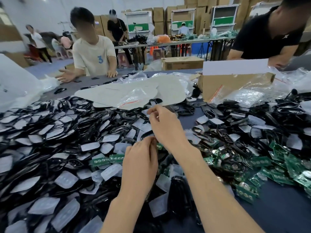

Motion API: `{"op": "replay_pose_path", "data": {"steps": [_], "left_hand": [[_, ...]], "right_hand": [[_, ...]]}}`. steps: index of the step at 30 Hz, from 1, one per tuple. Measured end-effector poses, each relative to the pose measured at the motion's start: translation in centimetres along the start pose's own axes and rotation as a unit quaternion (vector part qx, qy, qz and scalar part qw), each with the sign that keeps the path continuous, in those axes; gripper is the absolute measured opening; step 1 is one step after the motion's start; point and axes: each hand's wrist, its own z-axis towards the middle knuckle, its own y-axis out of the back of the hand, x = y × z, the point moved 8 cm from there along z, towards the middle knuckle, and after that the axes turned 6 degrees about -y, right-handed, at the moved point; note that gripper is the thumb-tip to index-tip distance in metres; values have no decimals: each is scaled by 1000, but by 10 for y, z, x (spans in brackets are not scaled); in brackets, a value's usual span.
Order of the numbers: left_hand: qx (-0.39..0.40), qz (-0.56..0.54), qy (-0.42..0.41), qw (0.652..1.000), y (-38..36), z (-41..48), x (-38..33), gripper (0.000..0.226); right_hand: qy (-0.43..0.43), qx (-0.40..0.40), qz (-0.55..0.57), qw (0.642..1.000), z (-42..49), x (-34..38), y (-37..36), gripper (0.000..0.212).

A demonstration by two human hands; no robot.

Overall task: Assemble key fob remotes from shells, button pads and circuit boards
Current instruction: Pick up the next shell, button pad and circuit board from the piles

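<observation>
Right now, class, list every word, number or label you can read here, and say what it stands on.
"3": blue numeral on the beige T-shirt of the person across the table.
Brown cardboard box beyond the table: any print too blurred.
Green circuit boards: markings too small to read.

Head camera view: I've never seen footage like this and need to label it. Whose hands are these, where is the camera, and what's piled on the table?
There is no machine here. A person wears the camera on their head, so you look down at their own left hand and right hand over a table. Heaped on it are black shells, cloudy button pads and, to the right, green circuit boards. Further back lie plastic bags and a cardboard box. The left hand grips a small board, green at its fingertips. The right hand's fingers are bent, but whether they pinch anything is too blurred to tell.
</observation>
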Motion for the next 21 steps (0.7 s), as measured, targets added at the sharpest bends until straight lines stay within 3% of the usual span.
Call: {"op": "replay_pose_path", "data": {"steps": [9, 14, 17, 21], "left_hand": [[-41, -18, 37, 998, 23, 5, 18, 25], [-45, 22, 97, 994, 65, 37, 86, 25], [-25, 122, 163, 979, 99, 59, 151, 25], [2, 206, 302, 931, 150, 60, 237, 25]], "right_hand": [[22, 28, -11, 999, 15, -4, -24, 21], [39, 30, -10, 999, 18, -1, -29, 21], [43, 45, -10, 998, 15, 3, -38, 20], [58, 58, -26, 996, 11, 12, -47, 20]]}}
